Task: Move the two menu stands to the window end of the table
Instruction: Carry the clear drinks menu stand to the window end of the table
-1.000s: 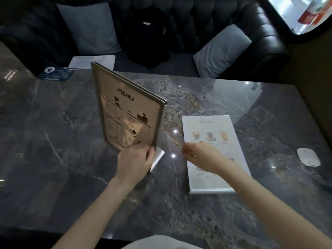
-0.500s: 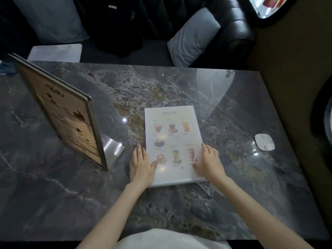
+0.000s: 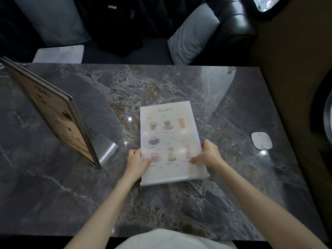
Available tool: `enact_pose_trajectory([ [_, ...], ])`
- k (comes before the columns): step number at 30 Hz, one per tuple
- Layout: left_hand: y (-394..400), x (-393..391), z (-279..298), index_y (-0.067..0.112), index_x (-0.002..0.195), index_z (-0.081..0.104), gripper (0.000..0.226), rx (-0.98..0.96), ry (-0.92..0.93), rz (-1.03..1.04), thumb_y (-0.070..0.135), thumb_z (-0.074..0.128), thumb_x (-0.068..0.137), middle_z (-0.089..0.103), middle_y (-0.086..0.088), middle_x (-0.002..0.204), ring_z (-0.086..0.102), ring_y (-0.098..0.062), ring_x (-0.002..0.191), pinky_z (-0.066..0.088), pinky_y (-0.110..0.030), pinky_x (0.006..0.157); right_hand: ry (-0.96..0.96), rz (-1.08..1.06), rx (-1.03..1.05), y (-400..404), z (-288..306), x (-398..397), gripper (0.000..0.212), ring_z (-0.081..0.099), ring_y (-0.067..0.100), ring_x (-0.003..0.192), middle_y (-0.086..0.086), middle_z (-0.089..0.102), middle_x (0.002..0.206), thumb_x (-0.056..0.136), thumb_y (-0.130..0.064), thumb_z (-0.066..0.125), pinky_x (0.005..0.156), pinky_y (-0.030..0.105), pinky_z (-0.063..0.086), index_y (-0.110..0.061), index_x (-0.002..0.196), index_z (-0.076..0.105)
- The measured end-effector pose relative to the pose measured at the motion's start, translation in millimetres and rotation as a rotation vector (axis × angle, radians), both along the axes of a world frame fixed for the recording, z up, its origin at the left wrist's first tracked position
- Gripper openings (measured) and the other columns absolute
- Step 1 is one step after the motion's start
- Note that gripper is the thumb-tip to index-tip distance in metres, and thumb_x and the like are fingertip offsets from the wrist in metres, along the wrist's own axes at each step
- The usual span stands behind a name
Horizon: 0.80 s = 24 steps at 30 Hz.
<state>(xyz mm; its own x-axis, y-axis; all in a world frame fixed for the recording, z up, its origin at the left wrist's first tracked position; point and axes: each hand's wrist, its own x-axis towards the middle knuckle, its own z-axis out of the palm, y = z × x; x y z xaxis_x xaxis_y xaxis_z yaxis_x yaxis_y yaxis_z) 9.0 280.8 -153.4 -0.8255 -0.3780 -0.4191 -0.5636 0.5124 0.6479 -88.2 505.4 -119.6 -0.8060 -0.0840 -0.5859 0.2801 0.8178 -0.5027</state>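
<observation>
A white drinks menu stand with pictures of cups is in the middle of the dark marble table, its near edge raised a little. My left hand grips its left side, thumb on the printed face. My right hand grips its right side the same way. A taller metal-framed menu stand with a brown sheet stands upright on its steel foot at the table's left, apart from both hands.
A small white device lies near the table's right edge. Behind the table is a black sofa with grey cushions, a black bag and a white sheet. A bright window shows at the top right.
My left hand let go of the framed stand and came over to the white one. Both hands, first flat beside it, now grip its sides and its near edge has lifted.
</observation>
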Motion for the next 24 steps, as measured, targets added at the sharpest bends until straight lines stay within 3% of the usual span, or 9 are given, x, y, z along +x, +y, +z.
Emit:
enact_pose_trajectory([
  [3, 4, -8, 7, 0.005, 0.119, 0.051, 0.041, -0.015, 0.010, -0.018, 0.021, 0.064, 0.083, 0.054, -0.015, 0.122, 0.054, -0.027, 0.106, 0.047, -0.037, 0.086, 0.025, -0.040, -0.089, 12, 12, -7, 0.053, 0.056, 0.023, 0.088, 0.009, 0.058, 0.100, 0.053, -0.014, 0.086, 0.070, 0.038, 0.052, -0.009, 0.090, 0.048],
  [7, 20, -28, 24, 0.007, 0.122, 0.048, 0.045, 0.005, 0.103, -0.043, 0.017, 0.065, 0.082, 0.061, -0.014, 0.121, 0.057, -0.027, 0.107, 0.047, -0.034, 0.082, 0.053, -0.052, -0.212, 37, 34, -12, 0.048, 0.056, 0.016, 0.080, -0.001, 0.058, 0.091, 0.057, -0.015, 0.084, 0.055, 0.025, 0.047, -0.015, 0.089, 0.050],
  [13, 64, -74, 59, 0.008, 0.122, 0.047, 0.047, 0.031, 0.299, -0.141, 0.019, 0.068, 0.081, 0.060, -0.012, 0.120, 0.056, -0.024, 0.105, 0.046, -0.032, 0.084, 0.127, -0.182, -0.380, 99, 57, -19, 0.037, 0.068, 0.025, 0.080, 0.008, 0.070, 0.092, 0.065, -0.001, 0.075, 0.066, 0.047, 0.059, -0.013, 0.095, 0.058],
  [17, 104, -107, 76, 0.009, 0.120, 0.047, 0.044, 0.018, 0.406, -0.248, 0.015, 0.067, 0.082, 0.058, -0.011, 0.117, 0.055, -0.022, 0.103, 0.044, -0.030, 0.083, 0.172, -0.290, -0.523, 145, 66, -13, 0.034, 0.070, 0.012, 0.069, 0.004, 0.072, 0.085, 0.068, 0.003, 0.073, 0.053, 0.030, 0.059, -0.013, 0.096, 0.062],
  [21, 154, -138, 83, 0.010, 0.121, 0.047, 0.043, 0.062, 0.441, -0.349, 0.015, 0.066, 0.083, 0.057, -0.013, 0.120, 0.056, -0.027, 0.107, 0.050, -0.041, 0.090, 0.276, -0.425, -0.580, 191, 71, 1, 0.030, 0.071, 0.018, 0.073, 0.005, 0.074, 0.083, 0.066, 0.001, 0.075, 0.061, 0.036, 0.060, -0.010, 0.093, 0.068],
  [24, 195, -160, 84, 0.011, 0.122, 0.047, 0.044, 0.155, 0.441, -0.396, 0.019, 0.066, 0.083, 0.058, -0.011, 0.121, 0.056, -0.025, 0.108, 0.051, -0.043, 0.092, 0.403, -0.510, -0.587, 216, 71, 15, 0.024, 0.071, 0.016, 0.075, 0.004, 0.074, 0.084, 0.069, -0.001, 0.074, 0.065, 0.035, 0.060, -0.019, 0.085, 0.069],
])
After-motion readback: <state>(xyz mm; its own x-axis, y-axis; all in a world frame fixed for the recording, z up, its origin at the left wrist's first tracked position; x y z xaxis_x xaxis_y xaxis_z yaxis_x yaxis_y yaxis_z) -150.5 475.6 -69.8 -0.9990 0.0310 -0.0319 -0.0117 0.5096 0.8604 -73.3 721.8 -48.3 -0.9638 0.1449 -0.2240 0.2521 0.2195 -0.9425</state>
